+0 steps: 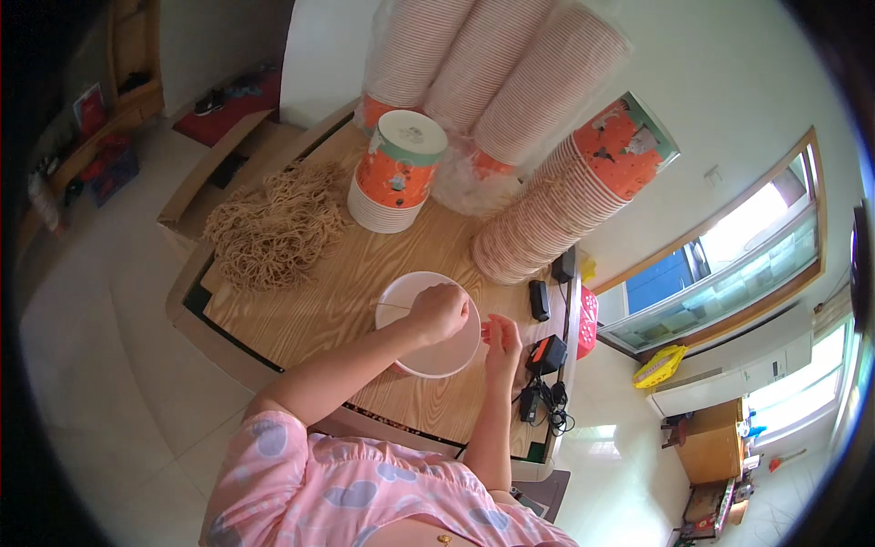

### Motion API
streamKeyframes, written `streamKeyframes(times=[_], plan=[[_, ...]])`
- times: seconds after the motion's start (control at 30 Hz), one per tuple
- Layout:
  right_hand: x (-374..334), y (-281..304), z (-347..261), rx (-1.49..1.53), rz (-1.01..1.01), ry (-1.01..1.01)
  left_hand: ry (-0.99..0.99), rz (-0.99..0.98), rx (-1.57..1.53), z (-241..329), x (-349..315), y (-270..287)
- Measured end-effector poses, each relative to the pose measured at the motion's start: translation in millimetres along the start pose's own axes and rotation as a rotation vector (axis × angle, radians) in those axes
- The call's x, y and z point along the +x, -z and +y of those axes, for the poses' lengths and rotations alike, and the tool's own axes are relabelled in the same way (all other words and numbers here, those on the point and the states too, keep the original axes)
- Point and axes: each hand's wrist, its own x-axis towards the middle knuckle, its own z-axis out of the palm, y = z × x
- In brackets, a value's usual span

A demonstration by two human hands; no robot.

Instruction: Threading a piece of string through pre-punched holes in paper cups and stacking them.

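Note:
An open white paper bucket (444,362) stands on the wood-grain table in front of me. My left hand (440,313) is closed in a fist over its opening, knuckles up, near the right part of the rim. A thin tan cord (392,306) runs from the bucket's left wall toward this hand and disappears behind the wrist. My right hand (501,342) is just outside the bucket's right wall, its fingers bent together close to the rim. What lies between those fingertips is too small to make out.
A heap of tan cords (275,226) lies at the left. Behind stand upside-down orange-patterned buckets (397,178), a tall leaning stack (556,208) and bagged stacks (488,73). Black adapters (540,301) and cables (547,406) line the right edge. An open cardboard box (219,173) sits beyond the table.

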Motion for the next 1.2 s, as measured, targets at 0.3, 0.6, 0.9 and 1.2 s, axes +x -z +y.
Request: streamKeyframes(times=[0.3,0.6,0.9,1.2], plan=[[-4,-9,12,0.091,-0.109,-0.048,-0.02,-0.055,0.002,5,1,-1],[-5,-9,9,0.093,-0.115,-0.057,-0.021,-0.023,0.033,3,2,-5],[-6,-9,11,0.097,-0.106,-0.092,-0.008,-0.02,0.042,3,2,-6],[-5,-8,13,0.062,-0.114,-0.087,0.016,-0.056,0.076,7,2,-4]])
